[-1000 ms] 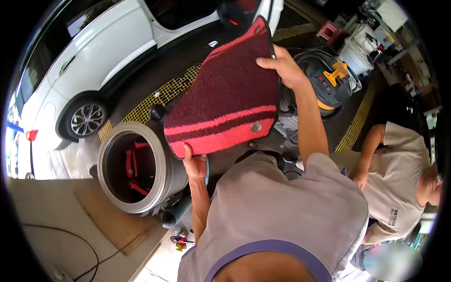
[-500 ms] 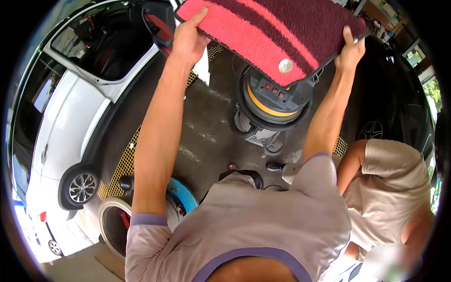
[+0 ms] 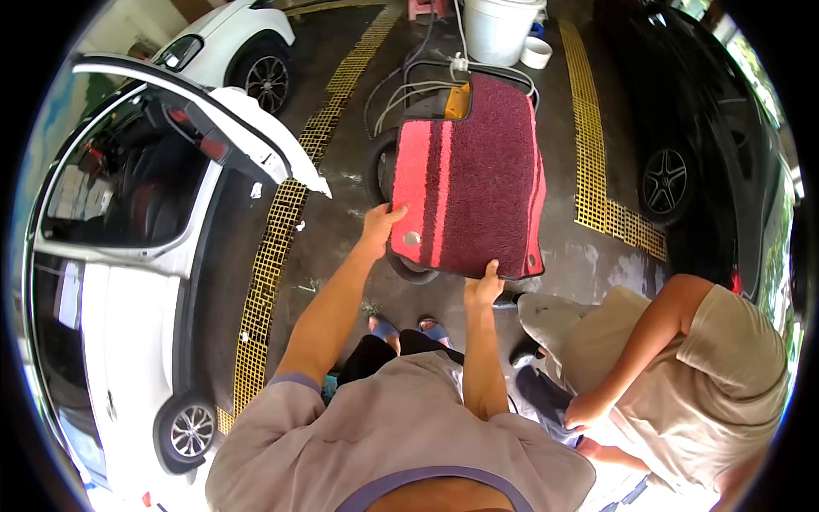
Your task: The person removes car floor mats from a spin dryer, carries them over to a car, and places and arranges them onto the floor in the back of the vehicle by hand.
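Observation:
A car floor mat (image 3: pixel 486 179), maroon with pink-red stripes and a silver round fastener near a lower corner, is held out ahead of me, its pile side facing up. My left hand (image 3: pixel 381 230) is closed on the mat's left edge with the thumb on top. At the mat's near edge, my right hand (image 3: pixel 485 286) grips with the thumb over the border; its other fingers are underneath, out of sight. Behind the mat, a machine with a yellow-orange part (image 3: pixel 458 101) and a black hose (image 3: pixel 378 171) is mostly covered.
On my left a white car (image 3: pixel 128 333) has its door open (image 3: pixel 256 128); a black car (image 3: pixel 682 128) stands on the right. A co-worker (image 3: pixel 682 367) bends close at my right, holding dark cloth. Yellow floor grating (image 3: pixel 271 273) runs alongside. Farther ahead is a white bucket (image 3: pixel 499 34).
The mat has come down and now lies lower in view, turned, with both hands nearer together. My view has shifted, showing the bucket and another white car. The co-worker's hand now shows.

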`<action>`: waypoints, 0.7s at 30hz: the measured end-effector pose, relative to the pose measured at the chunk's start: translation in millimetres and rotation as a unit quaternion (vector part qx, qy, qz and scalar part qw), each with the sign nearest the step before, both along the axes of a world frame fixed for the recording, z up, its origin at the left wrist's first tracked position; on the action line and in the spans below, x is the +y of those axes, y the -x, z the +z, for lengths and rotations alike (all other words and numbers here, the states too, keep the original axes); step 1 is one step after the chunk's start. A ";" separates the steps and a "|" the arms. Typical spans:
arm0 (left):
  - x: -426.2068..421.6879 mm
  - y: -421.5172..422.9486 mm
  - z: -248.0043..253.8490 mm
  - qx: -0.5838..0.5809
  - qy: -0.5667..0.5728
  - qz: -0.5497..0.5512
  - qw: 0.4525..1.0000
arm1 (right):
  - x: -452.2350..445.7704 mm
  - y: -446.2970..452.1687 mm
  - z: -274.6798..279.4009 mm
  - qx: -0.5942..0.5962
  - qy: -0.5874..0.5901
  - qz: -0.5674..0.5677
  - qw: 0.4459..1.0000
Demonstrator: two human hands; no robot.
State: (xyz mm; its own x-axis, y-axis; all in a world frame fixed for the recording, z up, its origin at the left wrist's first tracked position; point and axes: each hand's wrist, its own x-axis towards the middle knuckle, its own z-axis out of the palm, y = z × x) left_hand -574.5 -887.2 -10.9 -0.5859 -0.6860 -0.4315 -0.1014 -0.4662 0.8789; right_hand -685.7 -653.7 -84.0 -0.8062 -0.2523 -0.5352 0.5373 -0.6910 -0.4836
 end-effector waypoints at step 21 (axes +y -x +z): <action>-205.6 4.8 -8.9 -0.093 0.251 -0.008 0.963 | -132.5 -87.4 71.9 0.054 -0.167 0.063 0.982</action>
State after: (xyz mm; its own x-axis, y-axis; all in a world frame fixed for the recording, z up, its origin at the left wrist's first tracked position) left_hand -579.3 -1092.8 -19.7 -0.5427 -0.8271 -0.1461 -0.2824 0.0159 0.9592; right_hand -598.3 -786.2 -12.1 -0.8364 -0.1778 -0.5184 0.5414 -0.4149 -0.7313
